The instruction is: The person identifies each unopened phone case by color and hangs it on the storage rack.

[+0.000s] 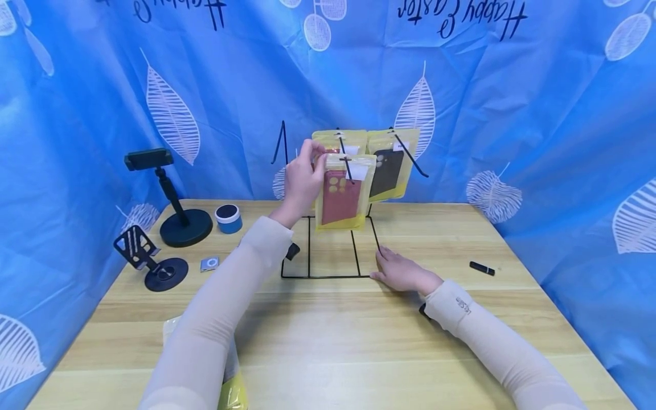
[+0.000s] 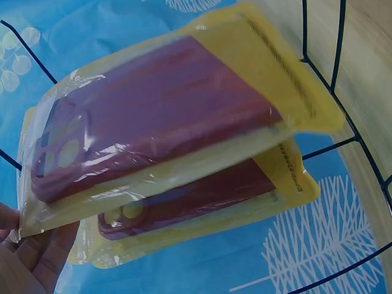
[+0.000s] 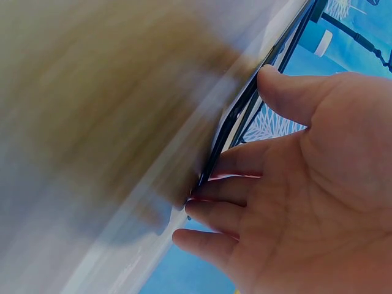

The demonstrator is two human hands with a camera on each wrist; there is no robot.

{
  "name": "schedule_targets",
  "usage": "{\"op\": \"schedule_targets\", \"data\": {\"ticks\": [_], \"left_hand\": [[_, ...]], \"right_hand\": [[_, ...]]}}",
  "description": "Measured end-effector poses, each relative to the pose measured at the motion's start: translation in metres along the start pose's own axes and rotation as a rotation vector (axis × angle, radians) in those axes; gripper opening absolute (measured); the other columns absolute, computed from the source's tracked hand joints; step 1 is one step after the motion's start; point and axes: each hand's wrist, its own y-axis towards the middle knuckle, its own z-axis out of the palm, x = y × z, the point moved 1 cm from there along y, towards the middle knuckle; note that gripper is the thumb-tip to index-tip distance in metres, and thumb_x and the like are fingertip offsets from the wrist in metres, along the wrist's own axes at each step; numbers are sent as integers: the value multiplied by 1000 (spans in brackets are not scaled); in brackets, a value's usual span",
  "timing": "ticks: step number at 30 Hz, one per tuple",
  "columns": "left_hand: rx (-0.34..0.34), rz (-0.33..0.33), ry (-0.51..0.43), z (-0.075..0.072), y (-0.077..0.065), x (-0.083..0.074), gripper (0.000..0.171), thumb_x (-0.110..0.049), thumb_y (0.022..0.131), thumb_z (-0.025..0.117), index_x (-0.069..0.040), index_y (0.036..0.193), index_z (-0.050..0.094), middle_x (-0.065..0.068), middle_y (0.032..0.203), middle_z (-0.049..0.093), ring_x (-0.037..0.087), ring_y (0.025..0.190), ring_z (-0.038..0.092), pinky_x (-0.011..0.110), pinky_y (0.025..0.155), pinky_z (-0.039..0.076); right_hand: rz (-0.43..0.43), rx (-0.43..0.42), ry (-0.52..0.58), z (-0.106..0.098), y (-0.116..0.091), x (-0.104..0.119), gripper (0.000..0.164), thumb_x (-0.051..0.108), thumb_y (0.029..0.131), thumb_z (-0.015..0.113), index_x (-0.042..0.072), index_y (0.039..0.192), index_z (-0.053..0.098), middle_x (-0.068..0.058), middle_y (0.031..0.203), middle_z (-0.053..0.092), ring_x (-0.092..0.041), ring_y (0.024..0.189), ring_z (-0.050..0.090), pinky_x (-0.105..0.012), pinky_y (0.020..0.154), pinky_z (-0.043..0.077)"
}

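Note:
A black wire display rack [image 1: 328, 277] stands on the table with hooks at its top. My left hand [image 1: 304, 176] pinches the upper left edge of the front yellow-and-clear bag with a dark red phone case [image 1: 340, 199]. One hook passes through that bag's top. Behind it on the same hook hangs another bagged red phone case [image 2: 202, 199], partly hidden. To the right, a bagged black phone case [image 1: 386, 171] hangs on another hook. My right hand [image 1: 402, 270] rests at the rack base's front right corner, thumb and fingertips touching the wire [image 3: 236, 113].
At the left stand a black phone holder [image 1: 185, 228], a folding stand [image 1: 166, 274], a blue round speaker [image 1: 228, 219] and a small square player [image 1: 209, 263]. Another yellow bag [image 1: 233, 393] lies partly under my left arm. A black stick [image 1: 482, 268] lies at right.

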Motion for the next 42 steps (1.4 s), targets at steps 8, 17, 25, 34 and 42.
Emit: {"op": "schedule_targets", "data": {"ticks": [8, 17, 25, 34, 42], "left_hand": [[-1, -87, 48, 7, 12, 6, 20, -24, 104, 50, -9, 117, 54, 13, 70, 59, 19, 47, 40, 29, 46, 32], [-13, -117, 75, 13, 24, 10, 21, -23, 103, 51, -9, 118, 54, 12, 88, 70, 19, 53, 45, 29, 50, 33], [-11, -127, 85, 13, 31, 13, 21, -22, 103, 52, -8, 118, 55, 12, 90, 71, 20, 54, 48, 30, 49, 35], [-6, -147, 106, 15, 30, 14, 21, -25, 103, 52, -10, 118, 55, 12, 93, 72, 21, 59, 55, 31, 52, 39], [-9, -147, 139, 11, 25, 15, 27, -28, 103, 52, -12, 125, 55, 9, 109, 72, 21, 56, 51, 30, 51, 37]], "right_hand": [[1, 3, -14, 1, 1, -1, 73, 43, 106, 40, -11, 152, 22, -30, 162, 13, -42, 151, 16, -53, 122, 21], [-10, 9, -17, -1, 0, 1, 73, 42, 106, 41, -12, 152, 22, -31, 161, 14, -43, 151, 16, -54, 122, 22], [-7, 4, -12, -2, -1, 2, 73, 41, 106, 41, -12, 152, 22, -31, 161, 14, -43, 151, 16, -53, 122, 21], [-8, 7, -15, 1, 0, 0, 73, 41, 106, 41, -11, 152, 21, -31, 161, 13, -43, 151, 16, -54, 122, 22], [-9, -7, -2, 0, 0, 1, 72, 41, 106, 42, -13, 151, 24, -31, 161, 14, -43, 151, 17, -55, 122, 23]]}}
